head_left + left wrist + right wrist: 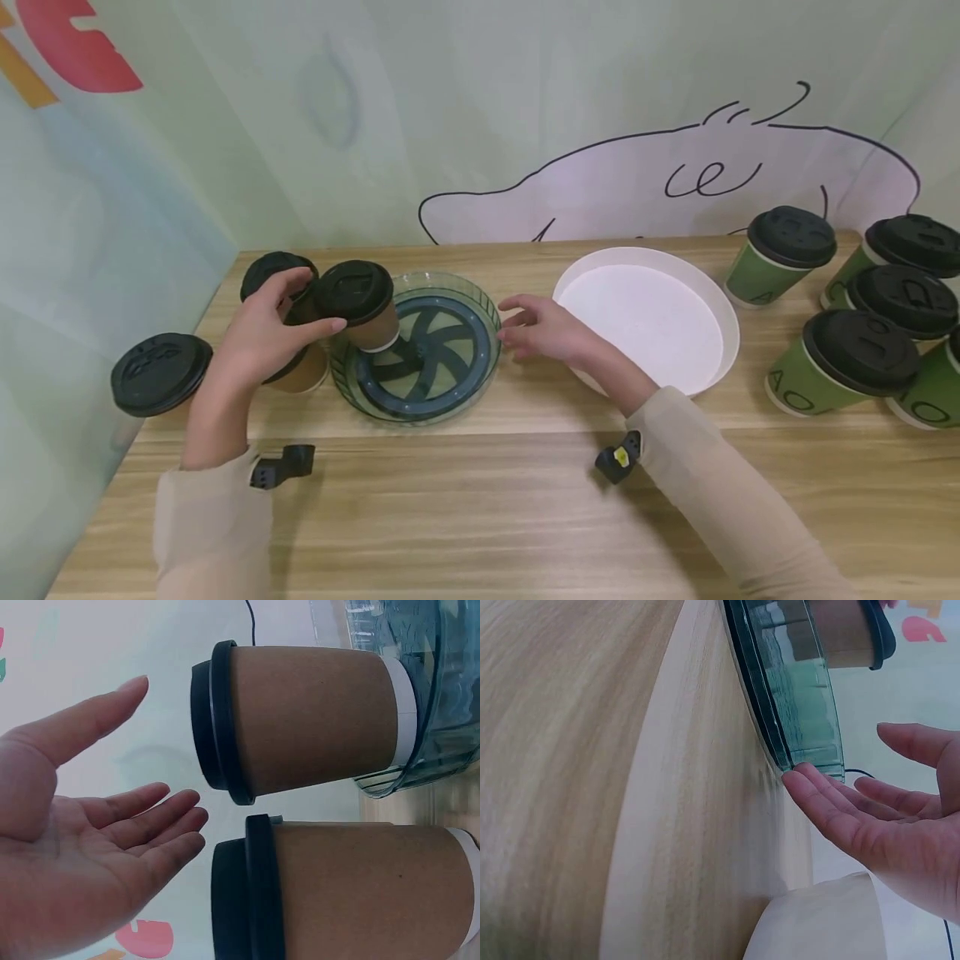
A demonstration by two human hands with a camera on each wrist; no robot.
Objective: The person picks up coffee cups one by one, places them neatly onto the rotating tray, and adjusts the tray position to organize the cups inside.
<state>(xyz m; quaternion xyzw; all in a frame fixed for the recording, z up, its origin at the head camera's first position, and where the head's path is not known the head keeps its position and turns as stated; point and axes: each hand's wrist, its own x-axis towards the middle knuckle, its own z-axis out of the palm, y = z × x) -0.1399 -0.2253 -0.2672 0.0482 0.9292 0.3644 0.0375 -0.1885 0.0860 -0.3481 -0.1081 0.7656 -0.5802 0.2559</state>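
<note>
Both the left hand and the right hand are framing a brown cup and a clear tray.
Thumb and fingers apart, the left hand is hovering beside the cup's black lid, gripping nothing; the right hand is holding its fingertips at the tray's right rim, thumb apart, contact being hard to tell. The cup is standing inside the tray's left side, near the counter's back edge, toward its back left corner. It is probably weighing little, though the lid is hiding any fill; its papery wall is likely yielding to hard squeezing, so just under the lid is seeming safest. The tray is looking stiff, slick, perhaps brittle, its rim suiting two-handed holding.
</note>
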